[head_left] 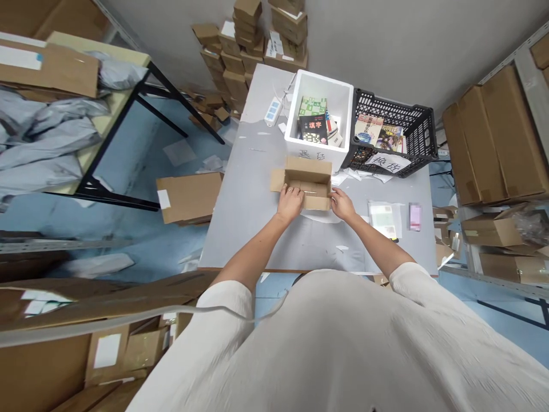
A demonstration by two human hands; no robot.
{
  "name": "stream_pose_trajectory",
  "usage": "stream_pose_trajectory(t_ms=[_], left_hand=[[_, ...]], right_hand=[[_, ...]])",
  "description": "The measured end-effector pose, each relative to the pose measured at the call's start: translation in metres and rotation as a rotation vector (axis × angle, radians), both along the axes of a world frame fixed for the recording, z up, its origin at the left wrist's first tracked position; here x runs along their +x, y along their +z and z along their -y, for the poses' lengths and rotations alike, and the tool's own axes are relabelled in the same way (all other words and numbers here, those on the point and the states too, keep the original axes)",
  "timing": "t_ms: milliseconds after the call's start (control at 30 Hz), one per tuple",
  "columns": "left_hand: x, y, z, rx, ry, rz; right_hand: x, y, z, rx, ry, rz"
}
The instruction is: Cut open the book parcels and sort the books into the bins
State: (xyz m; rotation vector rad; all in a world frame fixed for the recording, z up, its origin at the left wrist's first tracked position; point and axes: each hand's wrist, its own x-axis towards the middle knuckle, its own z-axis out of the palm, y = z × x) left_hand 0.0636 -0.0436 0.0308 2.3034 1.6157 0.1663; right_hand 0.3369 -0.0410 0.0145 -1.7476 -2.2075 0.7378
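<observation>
An open cardboard box (pixel 307 187) stands on the grey table, with a back flap and a left side flap raised or spread outward. My left hand (pixel 291 201) grips its front left corner, the fingers reaching over the edge. At the front right corner, my right hand (pixel 342 204) pinches the box's side between thumb and fingers. The inside shows bare cardboard, though its near part is partly hidden by the front flap and my left fingers. White paper (pixel 321 217) lies under the box's near edge.
Behind the box stand a white foam bin (pixel 318 150) and a black plastic crate (pixel 398 163), both holding books. A power strip (pixel 273 111) lies at the back left. A clear-wrapped packet (pixel 383 222) and a pink item (pixel 414 217) are at right. Cardboard boxes (pixel 235 86) are stacked by the wall.
</observation>
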Motion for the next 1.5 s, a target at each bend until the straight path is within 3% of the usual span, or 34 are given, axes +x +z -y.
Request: stream_pose_trajectory(t_ms=[267,600,800,967,1200,1500], left_hand=[[0.047,0.018,0.005,0.01,-0.113,0.061],[0.146,0.023,0.031,-0.006,-0.344,0.132],[0.202,0.008,0.048,-0.109,-0.405,0.127],[0.243,-0.014,0.067,-0.285,-0.387,0.061],[0.29,-0.036,0.091,-0.471,-0.407,-0.011],[0.332,-0.046,0.094,-0.514,-0.39,0.047]], right_hand=[[0.05,0.004,0.021,0.047,-0.066,0.024],[0.165,-0.008,0.089,-0.115,-0.34,0.089],[0.227,-0.02,0.116,-0.27,-0.509,0.142],[0.257,-0.034,0.126,-0.355,-0.562,0.143],[0.277,-0.053,0.125,-0.389,-0.558,0.024],[0.285,-0.068,0.113,-0.401,-0.561,-0.037]])
